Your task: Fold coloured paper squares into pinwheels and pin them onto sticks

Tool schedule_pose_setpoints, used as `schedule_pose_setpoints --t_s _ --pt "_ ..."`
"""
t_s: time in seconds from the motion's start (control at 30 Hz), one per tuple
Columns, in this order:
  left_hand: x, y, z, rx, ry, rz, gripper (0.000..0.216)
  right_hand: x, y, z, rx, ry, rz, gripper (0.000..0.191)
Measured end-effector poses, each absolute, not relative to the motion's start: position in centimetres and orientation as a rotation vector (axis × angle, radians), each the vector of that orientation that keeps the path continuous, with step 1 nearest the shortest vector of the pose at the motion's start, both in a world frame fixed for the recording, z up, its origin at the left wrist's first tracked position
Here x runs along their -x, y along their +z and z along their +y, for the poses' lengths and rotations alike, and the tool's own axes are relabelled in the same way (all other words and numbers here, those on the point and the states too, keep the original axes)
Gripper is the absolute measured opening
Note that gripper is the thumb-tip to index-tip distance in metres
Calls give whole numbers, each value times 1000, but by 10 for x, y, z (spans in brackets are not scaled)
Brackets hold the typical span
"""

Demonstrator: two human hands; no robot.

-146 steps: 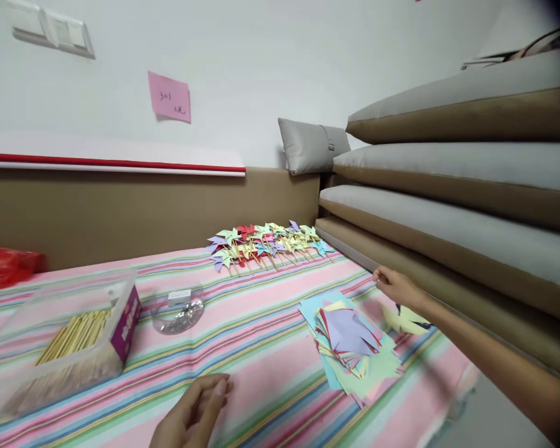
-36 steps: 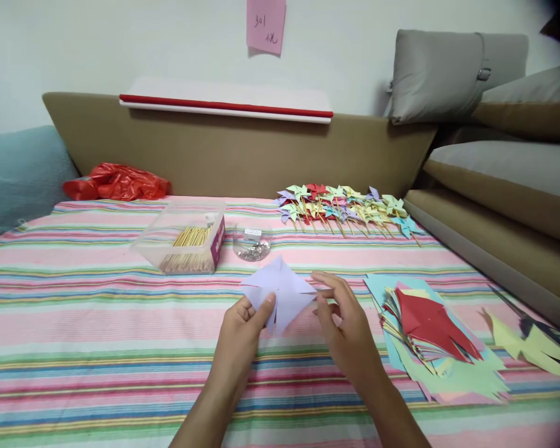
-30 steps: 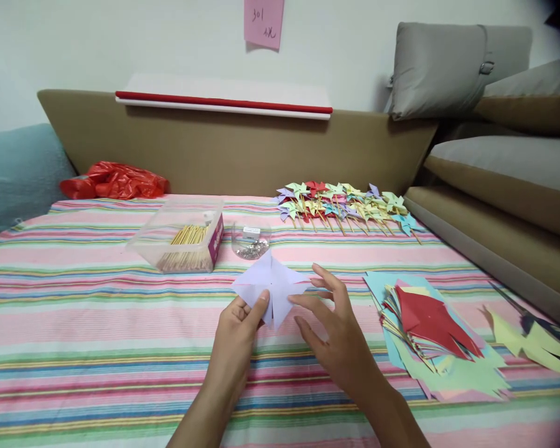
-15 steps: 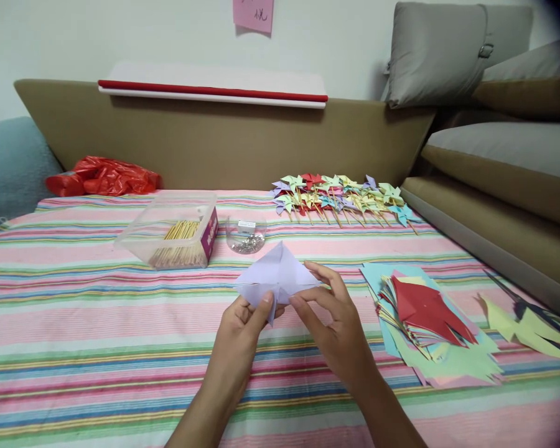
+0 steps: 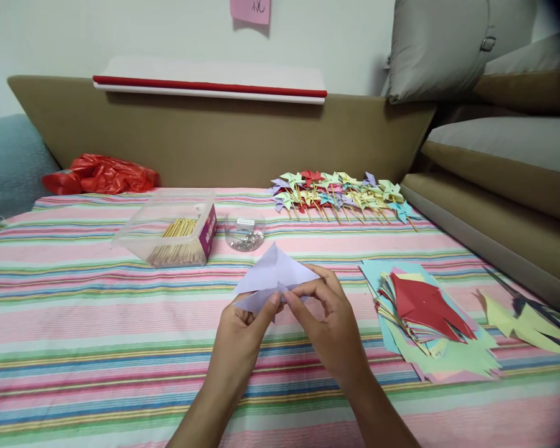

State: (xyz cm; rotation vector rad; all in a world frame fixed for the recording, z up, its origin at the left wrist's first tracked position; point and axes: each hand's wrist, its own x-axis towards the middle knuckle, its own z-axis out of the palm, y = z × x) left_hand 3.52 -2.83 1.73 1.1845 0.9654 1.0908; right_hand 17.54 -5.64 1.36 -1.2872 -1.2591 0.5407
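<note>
A lilac paper square (image 5: 274,267), cut in from its corners, is held above the striped cloth. My left hand (image 5: 245,323) grips its lower left part, thumb on top and fingers beneath. My right hand (image 5: 326,311) pinches the paper near its middle, where a corner is bent inward. The two thumbs almost meet there. Beyond the paper stands a round clear container (image 5: 245,233) with small metal pins and a white box. Left of it, a clear plastic box (image 5: 137,233) holds many thin wooden sticks (image 5: 180,239).
Finished paper pinwheels (image 5: 336,196) on sticks lie at the back. To the right are stacked coloured papers (image 5: 424,305), a cut yellow paper (image 5: 518,323) and dark scissors (image 5: 522,302). A red plastic bag (image 5: 107,175) lies back left; cushions (image 5: 504,146) line the right.
My right thumb and fingers have moved left to the paper's middle, bending a corner inward. My left thumb has shifted slightly right. The view has tilted a little.
</note>
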Motion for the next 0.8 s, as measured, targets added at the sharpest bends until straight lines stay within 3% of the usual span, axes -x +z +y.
schedule_pose_setpoints --t_s 0.6,0.7,0.8 --pt "-35 25 -28 -1217 1213 1041 20 -172 12 -55 1241 610 -1150 17" --pt "-32 27 -26 -1170 1211 987 39 -175 15 -55 1164 835 -897 44" --pt "-28 32 -26 -1143 1104 889 69 -183 23 -57 1153 1171 -844 52"
